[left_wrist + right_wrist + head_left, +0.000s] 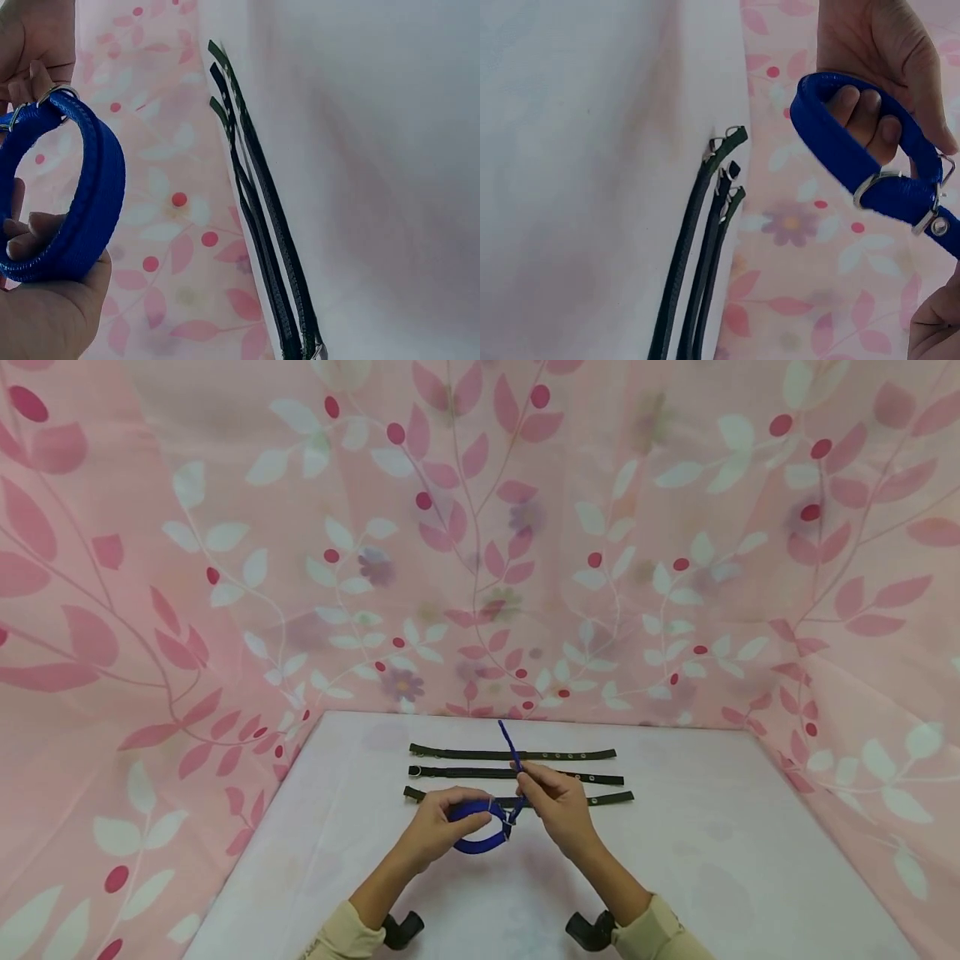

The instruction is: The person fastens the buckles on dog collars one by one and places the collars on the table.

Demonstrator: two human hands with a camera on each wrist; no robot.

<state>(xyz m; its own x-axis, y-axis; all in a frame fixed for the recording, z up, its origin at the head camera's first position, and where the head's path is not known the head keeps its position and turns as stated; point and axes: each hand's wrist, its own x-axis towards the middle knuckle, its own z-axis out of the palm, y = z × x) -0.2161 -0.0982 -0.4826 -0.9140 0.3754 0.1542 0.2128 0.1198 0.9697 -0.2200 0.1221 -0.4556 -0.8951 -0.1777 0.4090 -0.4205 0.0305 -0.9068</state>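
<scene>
A blue pet collar (478, 847) is held above the table, its strap bent into a loop. My left hand (435, 828) grips the loop, fingers curled inside it, as the right wrist view shows. Between thumb and fingers my right hand (561, 810) pinches the strap's free end, whose tip points up and away. A metal D-ring (871, 189) and a buckle (930, 217) sit where the strap passes through, beside an eyelet (940, 225). In the left wrist view the collar (105, 202) shows its broad band; my right hand (34, 52) is partly cut off there.
Three dark collars lie side by side behind the hands: a far one (480, 755), a middle one (472, 772) and a near one (611, 797) partly covered by the hands. They rest on a white table (720, 860). Pink floral cloth (480, 568) hangs around it.
</scene>
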